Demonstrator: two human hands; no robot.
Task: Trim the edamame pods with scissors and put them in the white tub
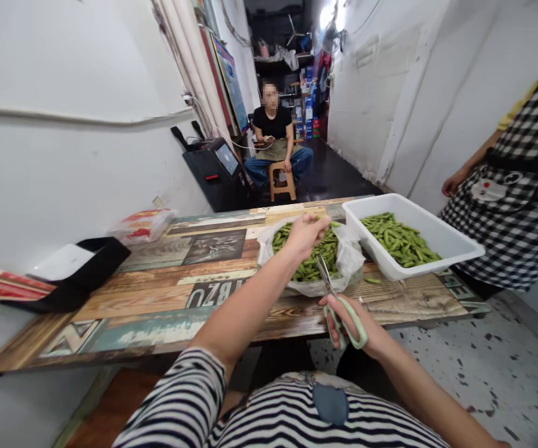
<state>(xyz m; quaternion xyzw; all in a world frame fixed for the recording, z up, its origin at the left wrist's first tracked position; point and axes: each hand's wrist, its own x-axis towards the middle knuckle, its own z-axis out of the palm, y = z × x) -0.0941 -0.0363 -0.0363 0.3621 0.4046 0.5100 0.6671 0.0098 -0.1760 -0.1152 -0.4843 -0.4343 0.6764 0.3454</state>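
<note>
My left hand (307, 235) is closed over a white plastic bag (350, 255) full of green edamame pods (304, 269). An edamame pod (334, 224) shows at its fingertips, partly hidden by the fingers. In my right hand (350, 317) is a pair of scissors (325, 277) with pale green handles, my fingers through the loops. The blades point up and away, over the near side of the bag. To the right of the bag stands a white plastic tub (441, 264) with more edamame pods (397, 239) in it.
The wood-patterned table (157, 317) carries a black holder (75, 274) with chopsticks and a plastic-wrapped package (142, 225) on the left. A loose pod (372, 280) lies near the tub. A person in a checked apron (525, 180) stands right; another person (273, 127) sits beyond the table.
</note>
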